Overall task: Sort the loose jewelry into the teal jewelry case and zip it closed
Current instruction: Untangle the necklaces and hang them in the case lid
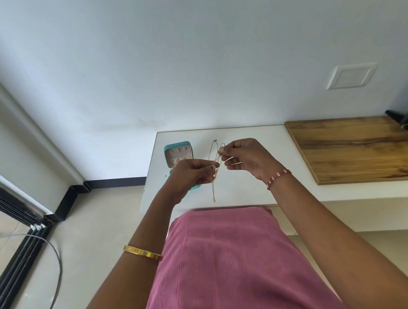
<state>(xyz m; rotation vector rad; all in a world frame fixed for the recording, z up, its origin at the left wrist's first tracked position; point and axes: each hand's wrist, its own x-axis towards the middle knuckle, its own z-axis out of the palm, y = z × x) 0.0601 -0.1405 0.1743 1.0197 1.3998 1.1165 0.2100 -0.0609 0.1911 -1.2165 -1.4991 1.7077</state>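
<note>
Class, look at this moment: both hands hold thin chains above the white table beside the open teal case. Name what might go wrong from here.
1. The chains hang together as several thin strands pinched by the left hand and right hand; they may tangle or knot further.
2. Their loose ends dangle near the front edge of the white table; a slip might drop them to the floor.
3. The left hand partly covers the open teal case and may nudge it.

Both arms reach forward; left hand (191,173) and right hand (245,157) nearly meet (fingers curled, pinching).
</note>
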